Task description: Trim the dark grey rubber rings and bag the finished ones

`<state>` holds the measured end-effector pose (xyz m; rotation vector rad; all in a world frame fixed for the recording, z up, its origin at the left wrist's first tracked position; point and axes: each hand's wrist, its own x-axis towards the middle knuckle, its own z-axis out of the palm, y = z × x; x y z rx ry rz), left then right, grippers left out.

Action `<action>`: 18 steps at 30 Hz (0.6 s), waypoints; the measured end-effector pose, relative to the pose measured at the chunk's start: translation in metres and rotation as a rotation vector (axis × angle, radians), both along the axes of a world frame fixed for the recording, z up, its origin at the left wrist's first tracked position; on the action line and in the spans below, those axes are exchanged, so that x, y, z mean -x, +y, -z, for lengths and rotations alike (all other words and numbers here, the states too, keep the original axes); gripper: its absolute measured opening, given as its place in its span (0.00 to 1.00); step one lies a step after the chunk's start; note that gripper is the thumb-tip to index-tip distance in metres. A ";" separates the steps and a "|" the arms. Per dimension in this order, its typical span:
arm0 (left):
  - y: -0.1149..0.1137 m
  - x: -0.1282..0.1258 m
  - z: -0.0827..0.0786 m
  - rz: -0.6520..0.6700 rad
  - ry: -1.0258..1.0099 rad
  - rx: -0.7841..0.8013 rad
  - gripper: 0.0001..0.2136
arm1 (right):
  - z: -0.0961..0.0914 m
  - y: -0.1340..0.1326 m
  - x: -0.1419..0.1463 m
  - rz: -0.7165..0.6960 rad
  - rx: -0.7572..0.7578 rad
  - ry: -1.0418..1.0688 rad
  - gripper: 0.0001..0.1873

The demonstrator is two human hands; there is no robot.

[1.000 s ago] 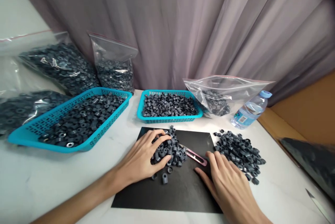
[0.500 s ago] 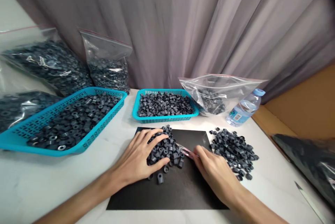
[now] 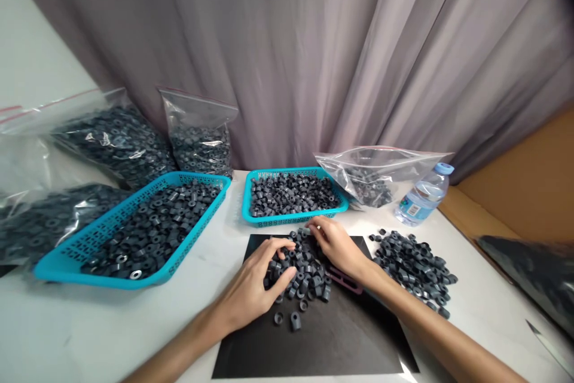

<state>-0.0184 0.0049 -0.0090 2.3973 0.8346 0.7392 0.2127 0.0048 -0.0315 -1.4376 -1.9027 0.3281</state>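
Note:
A pile of small dark grey plastic pieces with holes (image 3: 309, 278) lies on a black mat (image 3: 309, 344). My left hand (image 3: 258, 284) curves round the pile's left side, thumb and fingers apart, fingertips touching the pieces. At the pile's far edge, my right hand (image 3: 334, 242) has its fingers closed at the tips round what looks like one small grey piece (image 3: 306, 231). Beneath my right wrist lies a pink-handled tool (image 3: 346, 281) with slots in its handle; its front end is hidden.
Blue baskets of grey pieces stand at left (image 3: 164, 278) and at the back (image 3: 296, 217). Bags of pieces (image 3: 204, 144) lean at the back left. A clear bag (image 3: 381, 174), a water bottle (image 3: 421, 195) and a second pile (image 3: 415, 269) are at right; a blade (image 3: 549, 344) lies near the edge.
My right hand has let go of the pink-handled tool, which now lies on the mat, and has moved to the pile's far edge. The whole view has shifted slightly.

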 end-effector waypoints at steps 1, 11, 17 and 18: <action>0.001 0.001 0.001 -0.019 -0.016 0.031 0.14 | 0.002 0.002 0.000 -0.011 0.007 0.005 0.12; 0.012 0.005 0.000 -0.093 -0.144 0.154 0.11 | 0.007 0.002 0.017 -0.029 0.022 0.116 0.13; 0.011 0.006 -0.005 -0.087 -0.134 0.118 0.11 | 0.008 -0.002 0.015 -0.075 0.004 0.183 0.15; 0.010 0.006 -0.005 -0.083 -0.128 0.111 0.11 | 0.008 -0.004 0.014 -0.083 0.007 0.190 0.16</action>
